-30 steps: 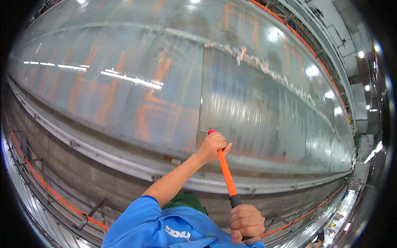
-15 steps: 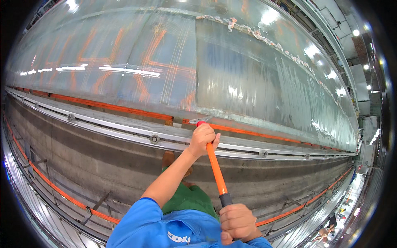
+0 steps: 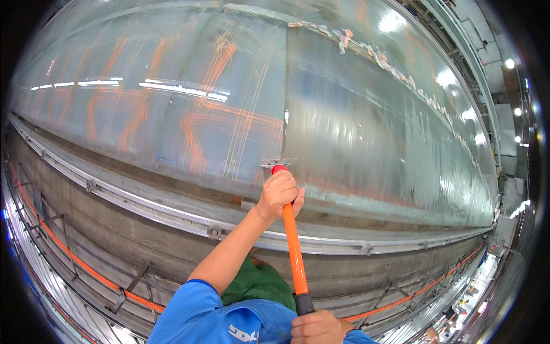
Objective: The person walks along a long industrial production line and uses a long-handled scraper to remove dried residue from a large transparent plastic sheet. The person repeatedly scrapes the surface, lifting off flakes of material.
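My left hand (image 3: 279,194) is wrapped round the upper end of a long-handled scraper (image 3: 294,252), just below its red collar. Its orange pole runs down toward my body, where my right hand (image 3: 318,328) grips the dark handle end. The scraper's wide metal blade (image 3: 278,163) lies against a large glossy grey-green curved panel (image 3: 229,74), near its lower part. Left of the blade the panel carries orange streaks and fine scratch lines. To the right begins a darker, wet-looking patch with a straight upright edge.
Crumpled pale scraps (image 3: 378,56) lie in a line along the panel's upper right. A metal rail (image 3: 160,218) crosses in front of me below the panel. Orange railing (image 3: 86,271) runs behind me on both sides, and bright lights and people show at the lower right.
The blade has moved up from the panel's lower edge onto its surface. Both hands still hold the scraper; my right hand has shifted slightly down and left. The view has shifted too.
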Demonstrator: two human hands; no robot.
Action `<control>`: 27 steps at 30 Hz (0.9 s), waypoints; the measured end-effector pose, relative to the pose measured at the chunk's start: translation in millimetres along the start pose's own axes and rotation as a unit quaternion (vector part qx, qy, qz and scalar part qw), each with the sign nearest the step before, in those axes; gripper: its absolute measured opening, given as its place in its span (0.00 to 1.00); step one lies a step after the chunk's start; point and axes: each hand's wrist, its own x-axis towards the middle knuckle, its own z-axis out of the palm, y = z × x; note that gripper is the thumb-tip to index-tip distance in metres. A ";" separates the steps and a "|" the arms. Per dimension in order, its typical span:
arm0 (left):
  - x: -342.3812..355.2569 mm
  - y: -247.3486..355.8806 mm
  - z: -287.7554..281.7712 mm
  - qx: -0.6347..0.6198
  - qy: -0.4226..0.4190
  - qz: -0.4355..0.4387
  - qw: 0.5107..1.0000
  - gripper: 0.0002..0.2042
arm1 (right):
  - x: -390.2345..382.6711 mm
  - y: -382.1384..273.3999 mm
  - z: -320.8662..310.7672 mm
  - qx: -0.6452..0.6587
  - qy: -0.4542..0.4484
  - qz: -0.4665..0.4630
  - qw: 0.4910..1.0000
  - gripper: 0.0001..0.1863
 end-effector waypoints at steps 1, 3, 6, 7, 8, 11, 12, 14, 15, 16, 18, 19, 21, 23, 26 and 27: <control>10.0 -11.3 -0.2 0.004 0.001 -0.001 1.000 0.16 | 6.4 9.8 -5.9 0.000 0.008 0.001 1.000 0.11; 31.6 -32.1 4.4 -0.002 0.010 0.004 1.000 0.16 | 22.3 26.8 -15.6 -0.005 0.025 0.003 1.000 0.12; 70.6 -68.9 5.9 -0.005 0.007 0.006 1.000 0.15 | 55.8 57.6 -36.6 -0.021 0.043 -0.008 0.999 0.11; 86.7 -83.3 6.6 -0.002 0.007 0.006 1.000 0.15 | 69.5 70.7 -45.7 -0.021 0.050 -0.014 0.998 0.11; 102.0 -96.7 7.0 -0.006 0.005 0.008 1.000 0.15 | 83.7 83.6 -54.7 -0.019 0.056 -0.019 0.998 0.11; 153.0 -143.5 5.5 -0.012 0.014 0.013 1.000 0.16 | 129.4 118.6 -86.3 -0.015 0.041 0.008 0.999 0.11; 170.3 -160.2 9.3 -0.020 0.025 0.015 0.999 0.17 | 143.5 130.6 -98.0 -0.016 0.031 0.025 0.999 0.11; 198.7 -192.5 11.6 -0.028 0.033 0.018 0.999 0.18 | 171.2 157.6 -116.7 -0.025 0.037 0.013 0.999 0.11; 213.0 -210.4 13.1 -0.025 0.033 0.021 0.999 0.18 | 185.0 170.5 -124.2 -0.032 0.039 0.006 0.999 0.11; 228.6 -230.3 15.4 -0.016 0.031 0.021 0.999 0.18 | 198.7 190.6 -124.7 -0.062 0.088 -0.023 0.994 0.11; 262.2 -269.0 19.2 -0.005 0.048 0.051 0.998 0.18 | 227.5 223.7 -132.8 -0.138 0.153 -0.019 0.978 0.14; 280.0 -287.1 19.6 0.006 0.057 0.062 0.996 0.18 | 242.1 238.8 -137.8 -0.171 0.188 -0.026 0.967 0.17; 318.7 -319.6 20.9 0.017 0.054 0.069 0.996 0.18 | 262.0 270.4 -152.6 -0.243 0.232 -0.027 0.941 0.18; 341.9 -332.5 19.5 0.027 0.049 0.066 0.996 0.18 | 275.8 294.1 -167.5 -0.233 0.286 -0.042 0.928 0.20; 334.9 -311.5 11.8 0.042 0.030 0.062 0.997 0.17 | 269.7 272.5 -171.1 -0.209 0.274 -0.007 0.939 0.23; 318.3 -292.6 9.2 0.048 0.017 0.045 0.998 0.17 | 261.8 253.0 -167.6 -0.182 0.253 -0.012 0.950 0.22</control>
